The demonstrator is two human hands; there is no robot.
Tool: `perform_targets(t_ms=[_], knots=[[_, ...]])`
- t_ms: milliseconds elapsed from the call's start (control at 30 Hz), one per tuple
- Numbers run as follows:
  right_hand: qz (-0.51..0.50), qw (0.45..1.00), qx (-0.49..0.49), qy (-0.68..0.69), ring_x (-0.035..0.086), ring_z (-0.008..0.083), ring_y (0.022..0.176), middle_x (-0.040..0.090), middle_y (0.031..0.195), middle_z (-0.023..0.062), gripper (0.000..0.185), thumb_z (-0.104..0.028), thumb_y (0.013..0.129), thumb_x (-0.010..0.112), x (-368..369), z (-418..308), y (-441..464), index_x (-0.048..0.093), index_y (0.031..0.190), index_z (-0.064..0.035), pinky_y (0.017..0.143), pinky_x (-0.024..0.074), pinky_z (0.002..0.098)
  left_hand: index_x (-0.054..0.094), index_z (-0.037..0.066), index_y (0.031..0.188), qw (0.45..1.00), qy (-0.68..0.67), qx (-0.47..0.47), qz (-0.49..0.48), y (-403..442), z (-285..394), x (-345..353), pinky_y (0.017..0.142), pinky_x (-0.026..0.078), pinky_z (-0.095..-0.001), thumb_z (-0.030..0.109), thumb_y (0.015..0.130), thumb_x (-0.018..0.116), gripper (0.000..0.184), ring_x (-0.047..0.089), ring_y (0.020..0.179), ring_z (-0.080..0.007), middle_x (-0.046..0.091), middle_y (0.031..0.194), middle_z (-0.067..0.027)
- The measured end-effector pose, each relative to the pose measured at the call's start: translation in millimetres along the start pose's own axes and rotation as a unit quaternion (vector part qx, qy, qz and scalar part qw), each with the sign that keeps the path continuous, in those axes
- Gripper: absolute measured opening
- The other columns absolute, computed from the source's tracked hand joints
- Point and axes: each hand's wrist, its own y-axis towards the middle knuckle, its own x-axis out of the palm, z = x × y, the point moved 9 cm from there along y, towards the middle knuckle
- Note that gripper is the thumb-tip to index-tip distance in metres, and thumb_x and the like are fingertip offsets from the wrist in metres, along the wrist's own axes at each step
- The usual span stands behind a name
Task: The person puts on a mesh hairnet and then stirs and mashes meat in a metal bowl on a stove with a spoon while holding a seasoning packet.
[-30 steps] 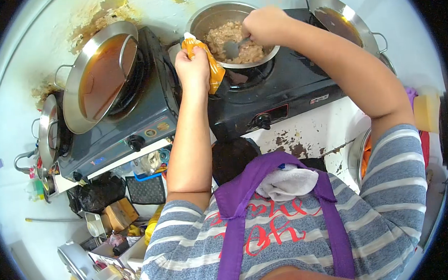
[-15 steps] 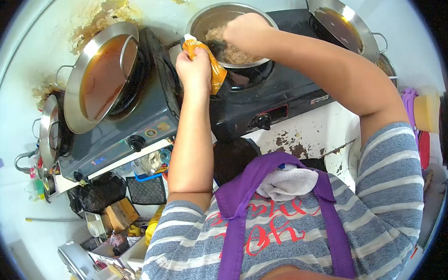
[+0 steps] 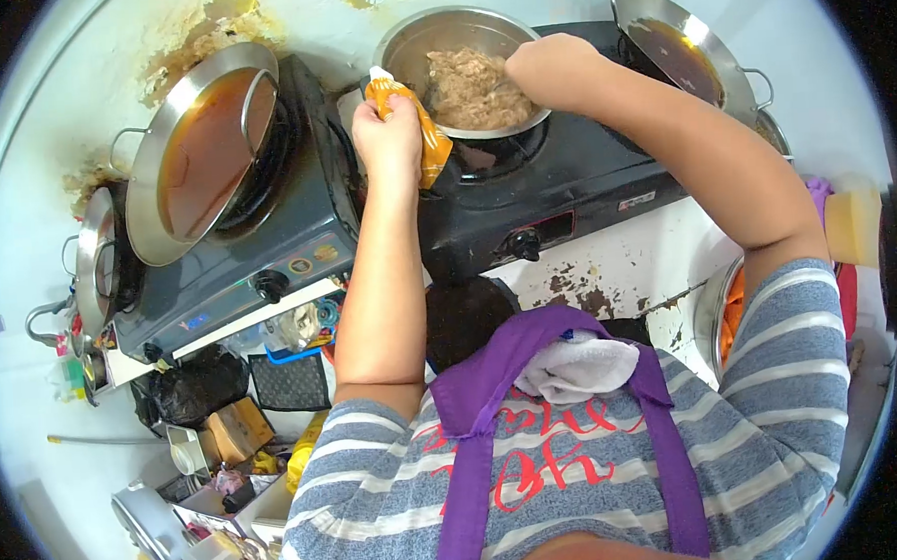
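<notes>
A metal bowl (image 3: 398, 40) of pale brown, shredded-looking food (image 3: 472, 87) sits on the right-hand stove's burner. At the bowl's left rim, my left hand (image 3: 387, 133) is closed on an orange patterned cloth (image 3: 433, 146); whether it pinches the rim through the cloth is hidden. My right hand (image 3: 558, 73) is a closed fist over the bowl's right side, beside the food. What that fist grips is mostly hidden; only a thin bit shows at its edge.
A wide pan of reddish-brown liquid (image 3: 213, 155) stands on the left stove (image 3: 296, 222). Another two-handled pan (image 3: 674, 55) with dark liquid is at the back right. A black bag (image 3: 198, 386) and boxes lie low at left. An orange-filled pot (image 3: 715, 313) stands near my right elbow.
My right hand has moved from mid-bowl to its right side. The dark utensil end seen in the food before is now out of sight. My left hand stays put.
</notes>
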Motion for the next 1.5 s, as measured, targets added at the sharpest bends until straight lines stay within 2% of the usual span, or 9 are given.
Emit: perform_targets(t_ms=[167,400,500,600,733,1067,1167,1267,1500], knots=[[0.047,0.993,0.02,0.103,0.062,0.0319,0.076,0.063,0.083,0.0173,0.018,-0.007,0.075,0.05,-37,24,15,0.064,0.083,0.0013,0.063,0.0508,0.0409,0.053,-0.005,0.091,1.0,0.0,0.012,-0.004,2,0,0,0.056,0.045,-0.0272,0.013,0.082,0.053,0.02,0.055,0.063,-0.0138,0.059,0.077,-0.0079],[-0.013,0.998,0.006,0.054,0.062,0.0298,0.082,0.063,0.083,0.0157,0.022,-0.01,0.075,0.052,-11,4,19,0.062,0.092,0.0001,0.07,0.0499,0.0408,0.054,-0.005,0.091,1.0,0.003,0.018,-0.01,4,1,1,0.056,0.045,-0.0272,0.012,0.081,0.053,0.02,0.055,0.063,-0.0135,0.059,0.077,-0.0077],[0.006,0.991,0.077,0.106,0.062,0.0288,0.082,0.063,0.083,0.0158,0.021,-0.011,0.074,0.053,-17,43,37,0.063,0.09,-0.0001,0.067,0.0502,0.0398,0.054,-0.005,0.091,1.0,0.007,0.024,-0.009,5,-1,-1,0.056,0.045,-0.0271,0.012,0.081,0.053,0.02,0.055,0.062,-0.0134,0.059,0.076,-0.0076],[-0.005,0.994,0.107,-0.01,0.062,0.0279,0.081,0.064,0.083,0.0141,0.02,-0.012,0.073,0.054,-14,51,43,0.064,0.088,-0.0036,0.066,0.0498,0.0394,0.054,-0.005,0.09,1.0,-0.007,0.023,-0.01,4,0,1,0.055,0.045,-0.0267,0.011,0.081,0.053,0.019,0.055,0.061,-0.0131,0.058,0.075,-0.0073],[0.058,0.996,0.042,0.045,0.062,0.0276,0.08,0.064,0.086,0.0098,0.021,-0.012,0.072,0.056,4,23,70,0.066,0.09,-0.0149,0.069,0.0486,0.04,0.054,-0.005,0.09,1.0,-0.006,0.011,-0.022,7,-3,2,0.055,0.044,-0.026,0.011,0.081,0.052,0.018,0.054,0.06,-0.0126,0.058,0.075,-0.0068],[0.117,0.969,-0.204,-0.076,0.061,0.0279,0.068,0.061,0.067,0.0082,0.015,-0.014,0.067,0.056,-42,-22,5,0.064,0.08,-0.0117,0.057,0.0479,0.0385,0.055,-0.005,0.084,1.0,-0.025,0.01,-0.014,5,0,-1,0.062,0.046,-0.0309,0.014,0.076,0.055,0.021,0.057,0.065,-0.0178,0.061,0.075,-0.0132],[0.123,0.966,-0.208,-0.088,0.062,0.028,0.067,0.061,0.067,0.0099,0.015,-0.011,0.067,0.056,-35,-21,-12,0.064,0.079,-0.0097,0.058,0.0492,0.0378,0.055,-0.005,0.084,1.0,-0.006,0.003,-0.01,7,-4,-2,0.062,0.046,-0.0312,0.015,0.076,0.056,0.021,0.057,0.065,-0.0177,0.061,0.075,-0.0132],[0.002,0.982,-0.132,-0.135,0.063,0.0266,0.072,0.064,0.076,0.0091,0.012,-0.012,0.072,0.055,0,-8,-3,0.066,0.074,-0.009,0.06,0.0514,0.0373,0.056,-0.005,0.085,1.0,-0.002,-0.002,-0.006,7,-5,-2,0.063,0.046,-0.031,0.015,0.076,0.056,0.022,0.058,0.066,-0.0178,0.061,0.076,-0.0132],[0.067,0.989,-0.101,-0.081,0.063,0.0274,0.072,0.064,0.075,0.0117,0.009,-0.006,0.069,0.056,-52,-13,-18,0.065,0.072,-0.0049,0.06,0.0516,0.0366,0.056,-0.006,0.088,1.0,-0.016,-0.011,-0.002,9,-10,-2,0.064,0.046,-0.0311,0.015,0.076,0.057,0.024,0.058,0.067,-0.018,0.061,0.077,-0.0131]])
